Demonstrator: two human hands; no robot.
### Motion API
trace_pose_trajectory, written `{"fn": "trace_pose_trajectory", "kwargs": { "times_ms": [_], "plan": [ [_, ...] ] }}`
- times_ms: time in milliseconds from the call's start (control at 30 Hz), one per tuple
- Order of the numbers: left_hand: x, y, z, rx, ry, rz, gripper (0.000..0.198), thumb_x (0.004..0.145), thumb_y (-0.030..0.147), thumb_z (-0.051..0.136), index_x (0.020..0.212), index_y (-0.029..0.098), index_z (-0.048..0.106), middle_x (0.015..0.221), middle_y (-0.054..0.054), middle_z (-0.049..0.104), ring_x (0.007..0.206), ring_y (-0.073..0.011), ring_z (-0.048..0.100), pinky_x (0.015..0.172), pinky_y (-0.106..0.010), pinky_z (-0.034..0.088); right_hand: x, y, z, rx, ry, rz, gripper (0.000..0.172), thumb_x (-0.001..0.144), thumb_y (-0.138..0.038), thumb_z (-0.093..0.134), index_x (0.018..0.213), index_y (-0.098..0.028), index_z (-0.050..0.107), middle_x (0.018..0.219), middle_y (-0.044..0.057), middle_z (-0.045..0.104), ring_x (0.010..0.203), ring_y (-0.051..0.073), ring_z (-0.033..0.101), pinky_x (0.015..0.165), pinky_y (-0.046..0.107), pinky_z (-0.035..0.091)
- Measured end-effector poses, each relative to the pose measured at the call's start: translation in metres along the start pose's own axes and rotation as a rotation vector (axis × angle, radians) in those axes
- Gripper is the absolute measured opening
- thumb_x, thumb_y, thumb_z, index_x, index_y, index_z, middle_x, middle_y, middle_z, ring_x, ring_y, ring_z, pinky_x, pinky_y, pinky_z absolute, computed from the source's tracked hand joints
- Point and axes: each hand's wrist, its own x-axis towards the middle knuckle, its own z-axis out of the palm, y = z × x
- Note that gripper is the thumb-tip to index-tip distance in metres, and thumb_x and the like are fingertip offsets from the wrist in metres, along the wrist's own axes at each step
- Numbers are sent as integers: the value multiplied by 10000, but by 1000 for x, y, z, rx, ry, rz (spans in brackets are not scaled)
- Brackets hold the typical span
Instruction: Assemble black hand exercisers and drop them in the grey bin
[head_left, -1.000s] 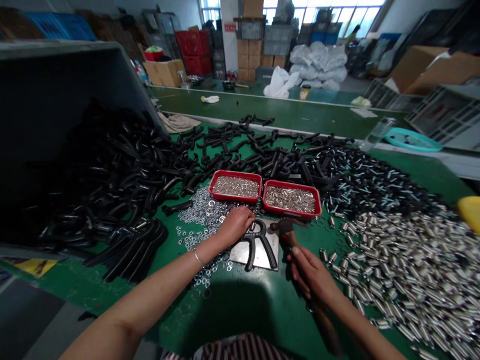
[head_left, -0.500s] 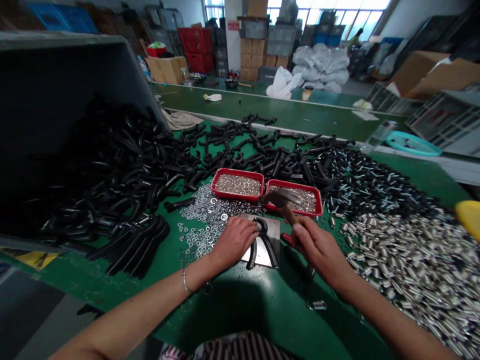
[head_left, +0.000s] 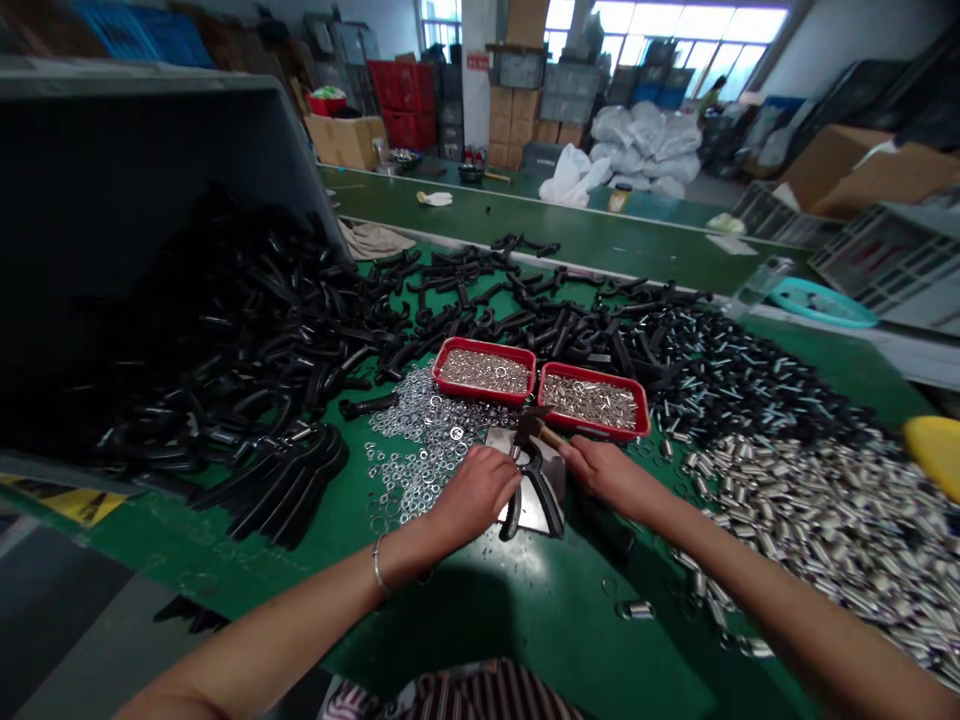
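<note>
My right hand (head_left: 600,468) is closed round the wooden handle of a hammer (head_left: 531,424), whose dark head is over the top of a black two-handled tool (head_left: 541,492). That tool lies with its handles spread on a small metal plate (head_left: 556,466). With fingers pressed together, my left hand (head_left: 480,490) is at the tool's upper left; a small part at its fingertips is too small to make out. Small rings and nuts (head_left: 412,470) are scattered beside my left hand. Behind the plate stand two red trays (head_left: 534,372) of small metal parts.
A large grey bin (head_left: 300,130) of black parts (head_left: 255,330) lies at the left. Metal cylinders (head_left: 810,520) and dark pins (head_left: 765,370) are heaped at the right, near a yellow object (head_left: 934,455). Loose black handles (head_left: 296,490) lie at the front left.
The hammer has come down and left, its head now at the top of the black tool. My left hand remains beside the tool. The view has shifted slightly.
</note>
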Motion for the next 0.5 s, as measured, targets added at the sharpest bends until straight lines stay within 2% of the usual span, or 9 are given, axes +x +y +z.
{"fn": "trace_pose_trajectory", "kwargs": {
  "times_ms": [133,200,267,333,400,433,500],
  "plan": [
    [-9,10,-10,125,18,-253,359,1015,410,398,869,177,628,876,-101,651,885,-247,598,840,-409,450,-24,2,4,64,21,-42,377,1003,-521,364,842,-237,553,674,21,615,619,188,569,619,289,387],
    [-12,21,-5,175,-53,-335,410,964,535,458,860,179,631,851,-124,656,839,-268,621,785,-416,466,-32,9,13,42,28,15,347,964,-544,431,882,-243,583,709,41,647,654,215,603,630,301,402],
    [-11,32,6,175,-146,-372,468,897,613,527,934,163,647,895,-163,669,828,-294,646,734,-417,483,-37,18,21,96,-31,102,364,921,-584,476,895,-247,612,712,53,659,650,232,619,595,304,414],
    [-6,37,16,158,-206,-403,460,891,568,549,1012,135,644,940,-193,672,832,-314,665,695,-415,494,-39,28,24,255,-127,203,427,901,-641,463,872,-249,629,669,44,644,561,217,587,509,301,413],
    [-2,36,19,128,-227,-418,338,909,425,540,1034,127,638,956,-192,676,831,-314,677,677,-408,501,-46,37,21,403,-151,274,472,880,-679,458,853,-248,649,653,41,640,510,206,563,458,306,424],
    [-2,34,16,110,-231,-409,271,902,356,537,1021,136,641,959,-184,681,829,-307,679,675,-402,504,-51,42,17,428,-111,286,462,865,-677,484,875,-251,663,682,47,661,527,212,582,466,313,450],
    [-7,27,-2,78,-232,-363,180,873,276,546,968,164,650,956,-157,689,823,-285,678,673,-382,505,-65,56,5,337,73,267,410,807,-644,591,923,-263,689,751,62,707,587,240,635,501,335,497]
  ]
}}
